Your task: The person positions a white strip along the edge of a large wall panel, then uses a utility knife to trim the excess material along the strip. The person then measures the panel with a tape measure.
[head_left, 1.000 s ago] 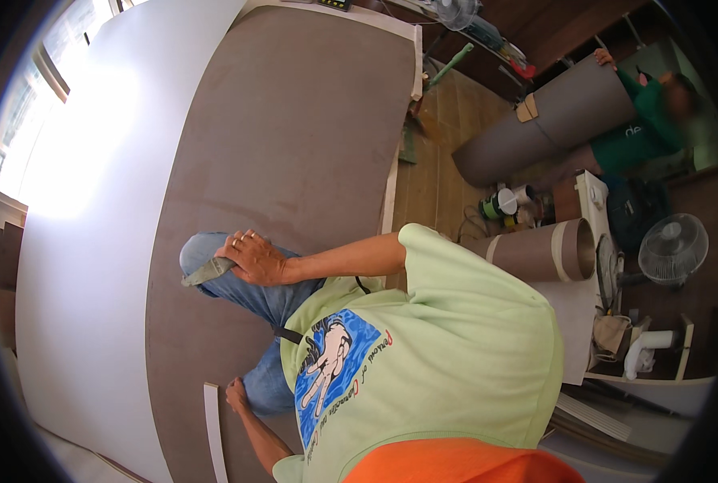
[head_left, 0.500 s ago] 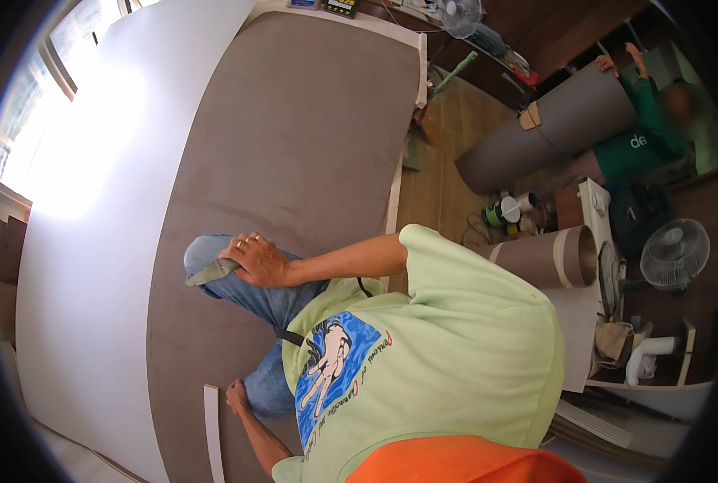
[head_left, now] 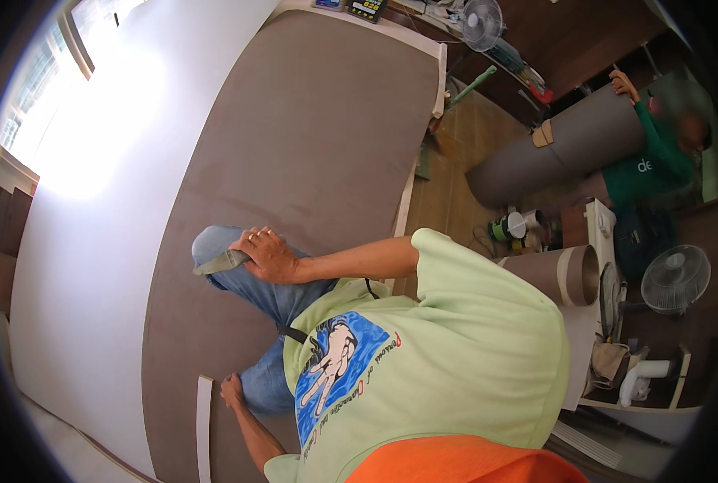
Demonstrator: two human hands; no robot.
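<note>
My right hand is closed around the end of a flat, bendy grey-green piece, which looks like a strip of cloth or a thin pad. It lies over my jeans-clad knee. My left hand is curled low beside my other leg, above the brown sheet I am sitting or kneeling on. Whether that hand holds anything is hidden. Close to it lies a narrow pale strip.
A large white panel runs along the left. At the right, a person in a green shirt handles a big brown roll. A second roll, paint cans and a fan stand nearer.
My view has shifted slightly, while both my hands keep their places by my legs. The other person has leaned aside, and only one of their hands now shows at the roll.
</note>
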